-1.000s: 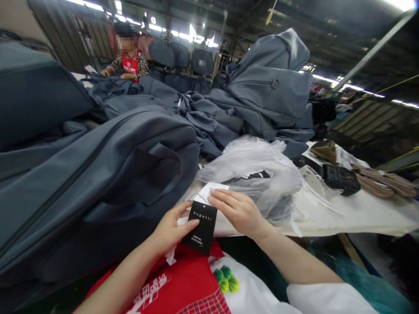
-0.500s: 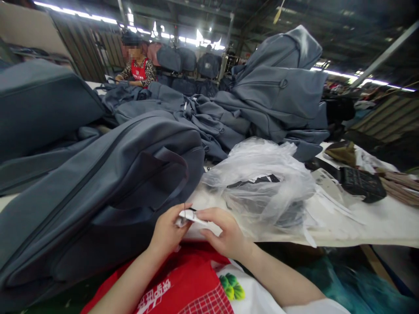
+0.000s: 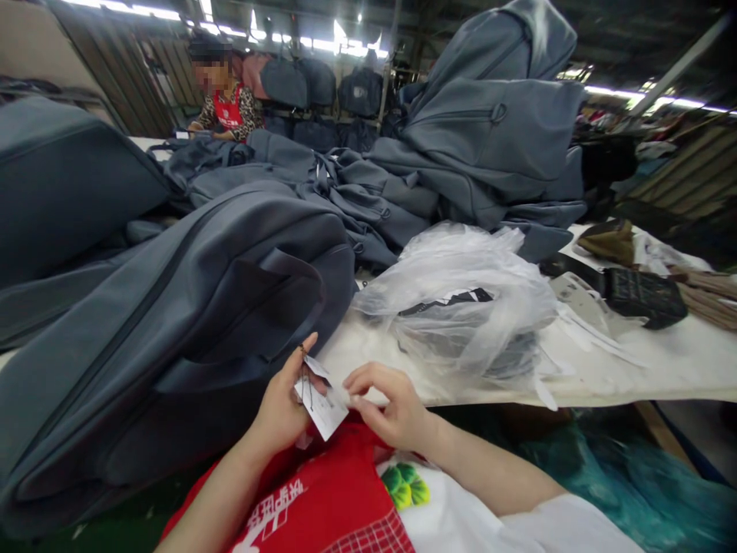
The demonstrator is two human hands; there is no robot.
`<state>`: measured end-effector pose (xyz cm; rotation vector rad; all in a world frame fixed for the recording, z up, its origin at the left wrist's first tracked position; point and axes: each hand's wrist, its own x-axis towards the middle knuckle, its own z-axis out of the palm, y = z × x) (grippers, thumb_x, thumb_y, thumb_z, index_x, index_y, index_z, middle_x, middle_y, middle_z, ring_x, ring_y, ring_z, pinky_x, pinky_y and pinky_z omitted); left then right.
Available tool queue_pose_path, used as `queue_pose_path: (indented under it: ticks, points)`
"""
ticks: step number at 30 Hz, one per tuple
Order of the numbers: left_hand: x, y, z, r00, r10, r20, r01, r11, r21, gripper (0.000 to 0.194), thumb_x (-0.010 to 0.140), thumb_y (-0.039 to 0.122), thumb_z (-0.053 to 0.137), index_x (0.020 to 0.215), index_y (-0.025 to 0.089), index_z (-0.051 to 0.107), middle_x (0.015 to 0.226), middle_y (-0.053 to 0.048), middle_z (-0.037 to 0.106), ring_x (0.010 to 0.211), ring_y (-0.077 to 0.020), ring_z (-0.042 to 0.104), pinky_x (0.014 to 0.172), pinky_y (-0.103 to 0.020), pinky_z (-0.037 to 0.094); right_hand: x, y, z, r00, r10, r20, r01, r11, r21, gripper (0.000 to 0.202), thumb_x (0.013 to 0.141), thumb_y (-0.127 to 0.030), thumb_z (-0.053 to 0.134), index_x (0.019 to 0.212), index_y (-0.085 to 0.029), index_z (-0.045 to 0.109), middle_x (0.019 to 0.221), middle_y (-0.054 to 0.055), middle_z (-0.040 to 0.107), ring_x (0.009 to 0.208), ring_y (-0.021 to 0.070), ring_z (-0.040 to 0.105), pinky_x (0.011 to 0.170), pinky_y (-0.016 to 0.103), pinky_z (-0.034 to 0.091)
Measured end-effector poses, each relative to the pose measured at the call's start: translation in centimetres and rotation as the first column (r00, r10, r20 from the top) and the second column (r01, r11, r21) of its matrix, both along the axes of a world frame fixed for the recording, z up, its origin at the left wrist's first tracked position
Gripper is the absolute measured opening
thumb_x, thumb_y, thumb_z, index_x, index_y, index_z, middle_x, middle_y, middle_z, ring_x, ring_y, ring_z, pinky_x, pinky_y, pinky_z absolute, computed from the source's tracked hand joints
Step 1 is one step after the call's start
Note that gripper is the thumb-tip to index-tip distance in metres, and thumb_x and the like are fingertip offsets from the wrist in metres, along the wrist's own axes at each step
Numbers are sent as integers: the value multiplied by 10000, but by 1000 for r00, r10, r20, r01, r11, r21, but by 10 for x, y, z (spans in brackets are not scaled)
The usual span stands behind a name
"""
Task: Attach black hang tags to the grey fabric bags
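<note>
White hang tags (image 3: pixel 325 411) on a thin dark string are gripped by my left hand (image 3: pixel 282 403), its thumb and fingers closed at their upper left. They fan out with their faces tilted toward me. Beside their right edge, the thumb and forefinger of my right hand (image 3: pixel 394 407) are pinched together. A pale blur lies at those fingertips, and I cannot make out what it is. Left of my hands leans a large dark blue-grey bag (image 3: pixel 230 284) with a long zip and a strap handle.
Clear plastic bags (image 3: pixel 466 299) lie in a heap on the white table (image 3: pixel 679 376), right of my hands. More grey bags (image 3: pixel 477 153) are piled behind. A black quilted item (image 3: pixel 645 296) sits at the right. Across the table, a co-worker in a red apron (image 3: pixel 229 111) handles something.
The tags have turned from nearly edge-on to face me and spread apart. My right fingertips have shifted to their right edge. The camera view has tilted slightly down.
</note>
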<state>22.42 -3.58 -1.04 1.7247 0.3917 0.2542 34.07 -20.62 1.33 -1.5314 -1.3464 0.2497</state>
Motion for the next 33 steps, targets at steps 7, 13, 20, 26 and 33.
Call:
queue_pose_path:
  ticks: [7, 13, 20, 26, 33]
  points:
    - [0, -7, 18, 985, -167, -39, 165, 985, -54, 841, 716, 143, 589, 1475, 197, 230, 723, 37, 592, 536, -107, 535, 518, -222, 438, 5, 25, -9, 999, 27, -30, -33, 970, -241, 343, 842, -163, 504, 1181, -178, 559, 1102, 81, 663, 985, 186, 619, 898, 319, 481]
    - [-9, 9, 24, 981, -190, -44, 183, 976, -120, 939, 657, 49, 523, 1488, 259, 142, 749, 50, 582, 550, -94, 547, 521, -203, 457, 21, 23, -3, 990, -43, -137, 4, 961, -276, 174, 774, -112, 486, 849, -169, 633, 785, 13, 643, 727, 141, 567, 695, 245, 448]
    - [-7, 3, 29, 978, -198, -65, 200, 979, 24, 994, 649, 39, 508, 1500, 264, 45, 737, 70, 547, 552, -77, 505, 513, -184, 400, 26, 28, -30, 493, 95, -865, -398, 909, -127, 271, 518, -212, 480, 755, -140, 588, 661, 4, 593, 597, 128, 528, 567, 223, 420]
    - [-5, -2, 27, 985, -125, -116, 152, 954, 259, 1043, 649, 13, 528, 1498, 250, -30, 771, 50, 590, 616, -112, 552, 575, -221, 412, 12, 37, -38, 580, 229, -782, -531, 834, -150, 279, 580, -244, 476, 820, -137, 569, 726, 19, 572, 641, 141, 518, 603, 257, 443]
    - [-4, 0, 28, 988, 14, -151, 43, 928, 369, 1018, 682, 62, 548, 1498, 219, -40, 795, 16, 624, 635, -153, 606, 591, -251, 433, -3, 29, -13, 968, 212, -134, -240, 936, -258, 602, 851, -200, 471, 1428, -141, 309, 1428, 170, 425, 1285, 250, 432, 1090, 434, 324]
